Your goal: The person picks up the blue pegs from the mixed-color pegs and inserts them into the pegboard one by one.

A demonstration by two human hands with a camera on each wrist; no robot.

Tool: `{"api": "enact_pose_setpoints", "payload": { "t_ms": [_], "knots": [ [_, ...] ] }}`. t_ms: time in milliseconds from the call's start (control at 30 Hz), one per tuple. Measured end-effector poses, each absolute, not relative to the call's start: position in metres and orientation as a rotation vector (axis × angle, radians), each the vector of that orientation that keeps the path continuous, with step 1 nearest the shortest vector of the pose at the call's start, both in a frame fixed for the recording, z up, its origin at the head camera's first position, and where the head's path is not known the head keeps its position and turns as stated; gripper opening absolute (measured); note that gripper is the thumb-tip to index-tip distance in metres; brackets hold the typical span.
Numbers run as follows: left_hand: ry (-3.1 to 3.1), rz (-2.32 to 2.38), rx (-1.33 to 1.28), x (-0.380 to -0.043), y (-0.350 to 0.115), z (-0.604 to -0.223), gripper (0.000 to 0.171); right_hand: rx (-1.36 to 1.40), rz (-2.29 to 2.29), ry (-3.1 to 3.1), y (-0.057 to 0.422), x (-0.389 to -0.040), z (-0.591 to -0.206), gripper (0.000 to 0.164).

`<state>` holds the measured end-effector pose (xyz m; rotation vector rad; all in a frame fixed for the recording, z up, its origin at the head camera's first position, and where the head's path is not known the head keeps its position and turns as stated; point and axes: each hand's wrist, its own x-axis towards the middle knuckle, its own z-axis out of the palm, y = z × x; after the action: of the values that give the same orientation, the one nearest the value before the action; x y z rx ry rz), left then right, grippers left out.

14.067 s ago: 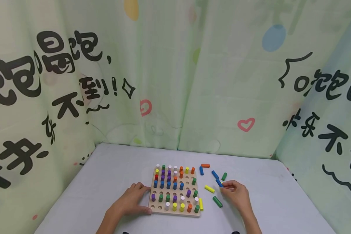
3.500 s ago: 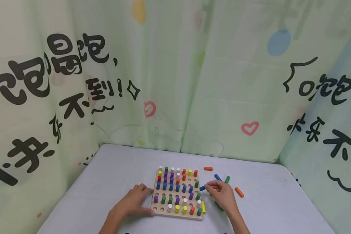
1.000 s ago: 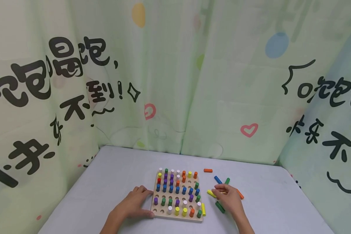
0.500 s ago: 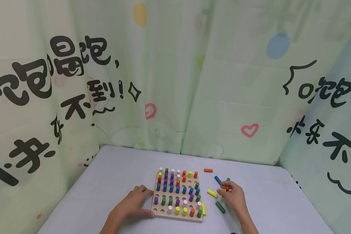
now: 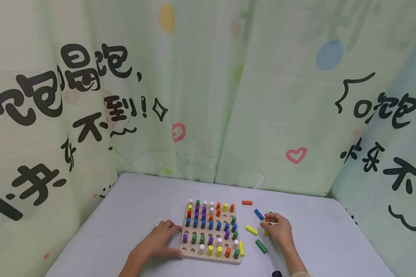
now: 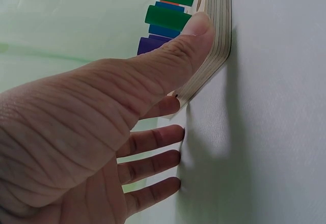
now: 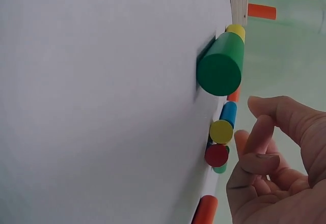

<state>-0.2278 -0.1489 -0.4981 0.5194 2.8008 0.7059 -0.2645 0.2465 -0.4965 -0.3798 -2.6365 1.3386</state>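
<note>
My left hand (image 5: 161,242) rests at the left side of a wooden pegboard (image 5: 208,258). In the left wrist view its thumb presses the board's edge (image 6: 220,30), and the fingers stretch out straight behind. The board bears upright coloured pegs, among them a blue row (image 5: 211,226) across the middle. My right hand (image 5: 280,231) hovers over loose pegs right of the board. The right wrist view shows its thumb and index finger apart with nothing between, the other fingers loosely bent. Close by lie a yellow peg (image 7: 221,132), a red peg (image 7: 216,155) and a blue peg (image 5: 259,214).
A thick green peg (image 5: 261,246) and a yellow peg (image 5: 251,230) lie between board and right hand. Another yellow peg (image 5: 242,248) lies against the board's right side. An orange peg (image 5: 247,202) lies farther back on the white table (image 5: 152,192). A printed curtain (image 5: 256,115) surrounds it.
The blue row has gained pegs, including the one my right hand held earlier. That hand has since moved right, away from the board, over the loose pegs. My left hand has stayed.
</note>
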Motion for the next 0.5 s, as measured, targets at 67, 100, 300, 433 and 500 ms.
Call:
{"api": "enact_pose_setpoints", "payload": {
  "t_ms": [67, 100, 300, 433, 500],
  "knots": [
    [2.801, 0.702, 0.520, -0.2282, -0.1493, -0.4981, 0.080, -0.394, 1.353, -2.634, 0.2478, -0.2667, -0.4981, 0.036],
    [2.802, 0.699, 0.523, -0.2284, -0.1492, -0.4983, 0.080, -0.403, 1.362, -2.631, 0.2484, -0.2677, -0.4988, 0.036],
    [2.807, 0.705, 0.534, -0.2284, -0.1499, -0.4994, 0.081, -0.430, 1.387, -2.625, 0.2511, -0.2732, -0.5030, 0.036],
    [2.806, 0.704, 0.540, -0.2278, -0.1499, -0.4992, 0.081, -0.430, 1.369, -2.635, 0.2513, -0.2750, -0.5040, 0.036],
    [2.805, 0.704, 0.544, -0.2275, -0.1497, -0.4993, 0.081, -0.418, 1.354, -2.641, 0.2509, -0.2754, -0.5035, 0.035]
  ]
}}
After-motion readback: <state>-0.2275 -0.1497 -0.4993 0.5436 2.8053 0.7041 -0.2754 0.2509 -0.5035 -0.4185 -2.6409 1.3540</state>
